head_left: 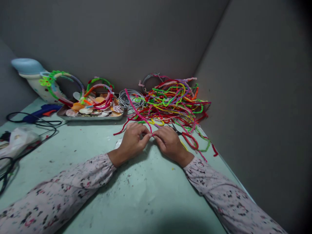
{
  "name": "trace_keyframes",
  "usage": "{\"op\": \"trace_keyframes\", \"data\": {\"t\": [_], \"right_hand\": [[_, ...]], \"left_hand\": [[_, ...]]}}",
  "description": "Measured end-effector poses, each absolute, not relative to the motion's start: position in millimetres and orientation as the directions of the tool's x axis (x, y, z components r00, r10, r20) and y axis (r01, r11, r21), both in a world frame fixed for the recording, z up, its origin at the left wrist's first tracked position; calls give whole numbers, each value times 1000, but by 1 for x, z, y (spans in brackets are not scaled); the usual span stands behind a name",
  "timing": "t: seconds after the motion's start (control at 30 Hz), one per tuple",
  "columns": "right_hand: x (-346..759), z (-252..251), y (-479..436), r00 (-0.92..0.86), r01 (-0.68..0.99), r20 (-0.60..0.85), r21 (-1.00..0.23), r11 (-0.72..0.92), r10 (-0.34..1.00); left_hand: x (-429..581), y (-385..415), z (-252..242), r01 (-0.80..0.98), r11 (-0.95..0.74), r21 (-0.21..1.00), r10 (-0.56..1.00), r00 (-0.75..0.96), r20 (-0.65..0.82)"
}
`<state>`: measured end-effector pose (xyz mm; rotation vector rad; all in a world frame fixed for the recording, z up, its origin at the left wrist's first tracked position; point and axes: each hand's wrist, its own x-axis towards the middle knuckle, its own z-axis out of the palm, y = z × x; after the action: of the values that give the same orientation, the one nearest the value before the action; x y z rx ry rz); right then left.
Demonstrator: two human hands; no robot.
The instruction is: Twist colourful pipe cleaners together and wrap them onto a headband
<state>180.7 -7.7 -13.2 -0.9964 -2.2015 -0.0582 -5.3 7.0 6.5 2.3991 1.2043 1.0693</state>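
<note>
A pink pipe cleaner [138,112] rises up and to the left from between my fingertips. My left hand [134,138] pinches its lower end between thumb and forefinger. My right hand [169,141] pinches the same end from the other side, so the fingertips of both hands nearly meet. The tip of the pipe cleaner is mostly covered by my fingers. Just beyond my hands lies a tangled heap of coloured pipe cleaners [173,100]. Red-handled scissors [191,140] lie beside my right hand, their blades pointing towards the heap.
A metal tray [95,118] holds shells and decorated rings. Coiled grey wire [131,99] sits right of it. At the left are a blue-topped container [36,81], a blue tool [39,113], a black cable [36,148] and a plastic bag [20,141]. Walls rise behind and right.
</note>
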Motion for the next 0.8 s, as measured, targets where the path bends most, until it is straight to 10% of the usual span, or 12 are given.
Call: {"op": "trace_keyframes", "data": {"t": [0.8], "right_hand": [[181, -10, -9, -428, 629, 614, -324, 706, 663]], "left_hand": [[-3, 6, 8, 648, -602, 467, 784, 369, 498]]}}
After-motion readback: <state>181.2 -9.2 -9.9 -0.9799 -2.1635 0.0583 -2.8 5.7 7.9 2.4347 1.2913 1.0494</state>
